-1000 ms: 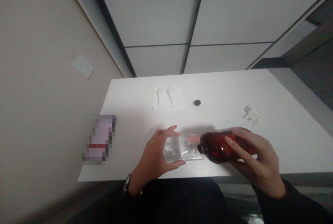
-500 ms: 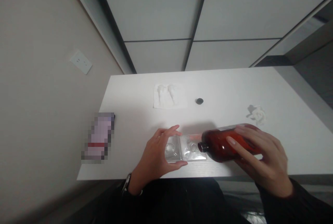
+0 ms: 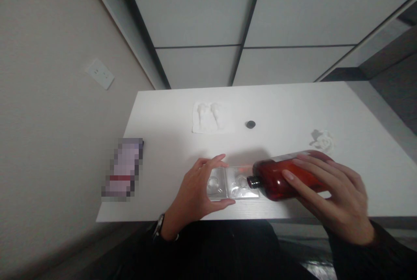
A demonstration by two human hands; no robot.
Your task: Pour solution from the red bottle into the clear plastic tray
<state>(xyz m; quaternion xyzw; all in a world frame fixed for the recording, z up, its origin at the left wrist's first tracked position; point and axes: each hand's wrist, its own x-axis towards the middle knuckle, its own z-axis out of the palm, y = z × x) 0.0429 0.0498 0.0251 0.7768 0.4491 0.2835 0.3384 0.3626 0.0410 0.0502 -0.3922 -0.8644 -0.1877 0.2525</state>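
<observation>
A bottle is clasped by right-hand fingers, a case by spread left-hand fingers, near the desk's front edge.

a hand could pass along the back of the table, behind the dark cap, and between that cap and the crumpled tissue. up front it's tighter: the left hand grips the plastic case, and the red bottle in the right hand bars the way above its right end. i see bare tabletop from the left hand to the pixelated pink thing.
</observation>
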